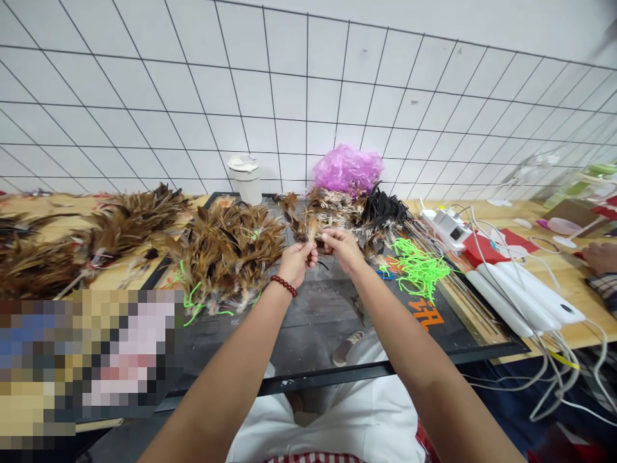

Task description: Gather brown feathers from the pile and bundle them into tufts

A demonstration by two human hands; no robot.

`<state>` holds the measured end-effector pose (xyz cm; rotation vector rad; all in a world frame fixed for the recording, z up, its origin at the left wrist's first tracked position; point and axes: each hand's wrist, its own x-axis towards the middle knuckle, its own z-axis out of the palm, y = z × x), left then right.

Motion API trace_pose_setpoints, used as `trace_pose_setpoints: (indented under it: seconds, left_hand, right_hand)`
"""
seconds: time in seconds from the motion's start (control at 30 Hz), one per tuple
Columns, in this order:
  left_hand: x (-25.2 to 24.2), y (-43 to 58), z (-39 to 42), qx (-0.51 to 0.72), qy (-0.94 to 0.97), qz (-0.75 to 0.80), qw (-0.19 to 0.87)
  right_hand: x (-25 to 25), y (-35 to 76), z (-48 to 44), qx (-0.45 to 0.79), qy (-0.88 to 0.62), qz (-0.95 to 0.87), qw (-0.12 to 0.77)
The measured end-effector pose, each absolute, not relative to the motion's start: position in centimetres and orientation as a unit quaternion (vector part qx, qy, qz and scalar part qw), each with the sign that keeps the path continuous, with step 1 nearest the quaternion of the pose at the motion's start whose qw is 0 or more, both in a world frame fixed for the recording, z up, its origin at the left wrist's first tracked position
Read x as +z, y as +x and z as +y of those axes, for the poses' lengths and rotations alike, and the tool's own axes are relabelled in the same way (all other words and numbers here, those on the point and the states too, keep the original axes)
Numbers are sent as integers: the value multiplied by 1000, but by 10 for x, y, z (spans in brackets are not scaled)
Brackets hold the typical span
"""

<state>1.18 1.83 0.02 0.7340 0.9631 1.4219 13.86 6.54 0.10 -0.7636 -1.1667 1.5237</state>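
Observation:
Upright in the pinched thumb and fingers of my left hand point(297, 262) is a small tuft of light brown feathers point(313, 230). Close on its right side is my right hand point(342, 247), thumb and forefinger pressed together. What those fingertips hold, if anything, is too small to tell. To the left on the dark glossy board point(308, 328) lies a large pile of brown feather bunches point(231, 247). Loose bright green ties point(418, 265) are heaped right of my right hand. Behind both hands are more feathers with pale stems point(337, 204) and a black bundle of strips point(384, 209).
A white lidded cup point(245, 179) and a pink plastic bag point(348, 168) stand by the gridded wall. Long feather bundles point(135, 215) lie at left. White power strips point(523, 299) with tangled cables are at right. Another person's hand point(600, 257) rests at the far right edge.

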Motion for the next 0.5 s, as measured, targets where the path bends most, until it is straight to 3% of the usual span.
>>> trace_pose_setpoints:
  seconds: [0.1,0.2,0.33,0.5]
  left_hand:
    - [5,7,15,543,322,367,683]
    - [7,2,12,444,314,324,774]
    - [5,1,10,382,306,308,816]
    - [2,3,11,407,320,309,798]
  right_hand:
    - [1,148,64,735,-255,-517,357]
    - [0,157,62,779,-204,-519,288]
    - [0,163,62,782,-180,-516,301]
    - [2,156,61,759,-224,-501,352]
